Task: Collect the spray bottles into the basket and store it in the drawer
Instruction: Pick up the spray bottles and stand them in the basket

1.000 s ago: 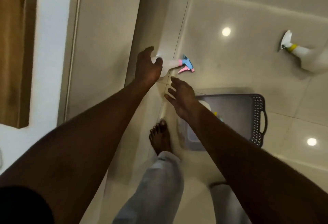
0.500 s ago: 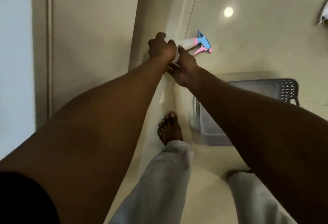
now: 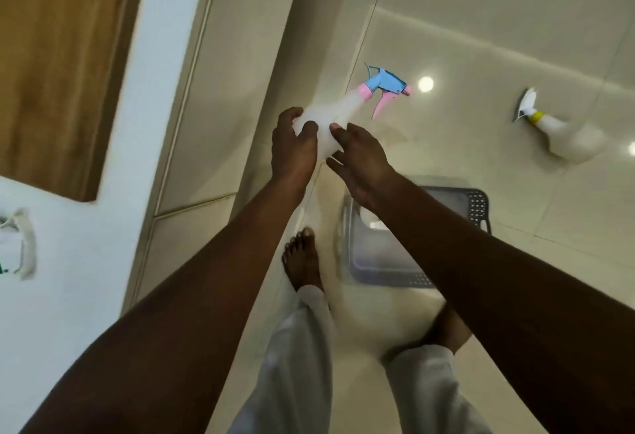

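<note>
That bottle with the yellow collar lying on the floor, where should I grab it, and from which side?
Take the neck just behind the yellow collar, coming down from above. The bottle lies on its side on the floor, so its top is free, and the neck looks slimmer than the wide body.

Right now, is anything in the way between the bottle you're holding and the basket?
Only your own right arm, which crosses above the basket on the floor. The spray bottle is gripped in your left hand, with the right hand touching it. Nothing else visible blocks it.
</note>
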A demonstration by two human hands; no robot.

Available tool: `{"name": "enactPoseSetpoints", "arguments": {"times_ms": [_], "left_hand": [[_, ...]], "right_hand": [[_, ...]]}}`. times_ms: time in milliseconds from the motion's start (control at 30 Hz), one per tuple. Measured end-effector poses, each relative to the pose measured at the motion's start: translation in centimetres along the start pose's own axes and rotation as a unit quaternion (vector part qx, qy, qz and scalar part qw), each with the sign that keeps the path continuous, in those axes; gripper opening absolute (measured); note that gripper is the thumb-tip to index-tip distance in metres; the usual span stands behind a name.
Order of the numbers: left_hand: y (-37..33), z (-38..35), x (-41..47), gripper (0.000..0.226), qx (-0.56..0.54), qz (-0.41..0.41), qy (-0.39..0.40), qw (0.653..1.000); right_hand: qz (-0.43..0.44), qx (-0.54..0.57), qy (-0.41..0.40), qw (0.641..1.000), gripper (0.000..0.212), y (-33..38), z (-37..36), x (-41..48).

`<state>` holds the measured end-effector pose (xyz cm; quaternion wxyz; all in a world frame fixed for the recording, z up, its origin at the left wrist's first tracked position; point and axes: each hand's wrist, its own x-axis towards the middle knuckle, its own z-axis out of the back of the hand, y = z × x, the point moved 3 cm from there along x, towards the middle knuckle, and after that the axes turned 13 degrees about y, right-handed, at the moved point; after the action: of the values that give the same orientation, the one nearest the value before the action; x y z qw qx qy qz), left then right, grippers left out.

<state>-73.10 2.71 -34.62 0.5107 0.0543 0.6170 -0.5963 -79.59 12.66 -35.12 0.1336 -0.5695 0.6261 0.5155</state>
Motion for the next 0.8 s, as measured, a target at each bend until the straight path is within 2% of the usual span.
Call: {"name": "enactPoseSetpoints", "arguments": {"times_ms": [167,333,567,700,800], "left_hand": [[-1.5,-1.2,-6.3,0.035,-0.016,-0.036,-0.015,0.999],[0.2,-3.3,-12.1,0.026,-0.017,-0.041,-0.036,0.998],[5.2,-7.6,-18.7,0.032,-0.025,0.026,-0.011,0.999],[8.3,-10.0,-20.2,0.029,0.029,0.039,0.034,0.998],[9.8,-10.4,-20.6,0.039,0.059,0.043,0.044,0.996]], "right_hand": [[0.037,-0.090,-0.004,0.995,0.046,1.7,0.7,-7.5],[0.088,-0.192,-0.035,0.977,0.058,0.2,3.3,-13.7],[0.117,-0.249,-0.064,0.959,0.070,-6.3,9.3,-20.0],[0.128,-0.386,-0.115,0.906,0.077,-9.3,13.1,-21.4],[0.125,-0.434,-0.099,0.887,0.076,-11.0,14.4,-21.5]]}}
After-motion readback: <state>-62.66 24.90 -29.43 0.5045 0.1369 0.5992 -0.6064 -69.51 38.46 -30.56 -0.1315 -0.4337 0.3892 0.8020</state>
